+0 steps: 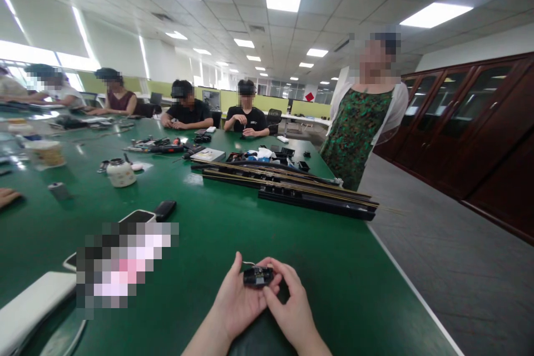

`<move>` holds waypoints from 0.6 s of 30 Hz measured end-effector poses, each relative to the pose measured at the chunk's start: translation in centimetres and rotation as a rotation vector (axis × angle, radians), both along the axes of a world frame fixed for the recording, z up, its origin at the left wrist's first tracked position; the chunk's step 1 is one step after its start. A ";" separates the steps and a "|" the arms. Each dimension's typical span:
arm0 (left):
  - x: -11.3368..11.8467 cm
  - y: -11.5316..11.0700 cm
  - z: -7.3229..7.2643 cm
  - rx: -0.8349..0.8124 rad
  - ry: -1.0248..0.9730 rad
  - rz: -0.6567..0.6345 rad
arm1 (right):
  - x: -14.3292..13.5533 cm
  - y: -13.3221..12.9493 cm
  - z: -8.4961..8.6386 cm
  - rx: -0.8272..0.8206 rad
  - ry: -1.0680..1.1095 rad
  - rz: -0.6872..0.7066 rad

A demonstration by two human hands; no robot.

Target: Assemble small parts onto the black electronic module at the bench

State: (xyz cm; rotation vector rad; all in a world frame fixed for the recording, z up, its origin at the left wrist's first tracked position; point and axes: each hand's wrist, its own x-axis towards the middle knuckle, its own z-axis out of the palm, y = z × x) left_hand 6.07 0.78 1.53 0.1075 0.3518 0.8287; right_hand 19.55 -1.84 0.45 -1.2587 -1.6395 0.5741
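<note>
A small black electronic device (257, 277), with its inner parts exposed and a thin light-coloured wire at its top, is held above the green table (200, 256) near its front edge. My left hand (237, 301) cradles it palm up, thumb raised and fingers underneath. My right hand (292, 301) grips the device's right end between thumb and fingers. The fingertips behind the device are partly hidden, and its fine details are too small to make out.
Long black rails (317, 203) with thin brass-coloured rods lie across the table ahead. A phone (137, 217), a white power bank (35, 303) and a small jar (120, 172) are to the left. Several people sit around the table; one person (354, 133) stands at the right.
</note>
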 end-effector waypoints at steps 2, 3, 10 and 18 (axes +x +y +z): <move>0.1 -0.1 -0.4 0.003 -0.026 0.028 | 0.0 0.1 -0.3 -0.004 -0.018 -0.006; 0.0 -0.1 -0.6 0.004 -0.019 0.030 | -0.1 0.1 -0.4 -0.010 -0.024 -0.004; -0.6 0.2 -0.4 0.056 -0.001 0.027 | -0.3 0.3 -0.7 -0.031 -0.019 -0.012; -0.3 -0.1 0.1 -0.007 -0.005 0.062 | -0.3 0.2 -0.7 -0.010 -0.056 -0.021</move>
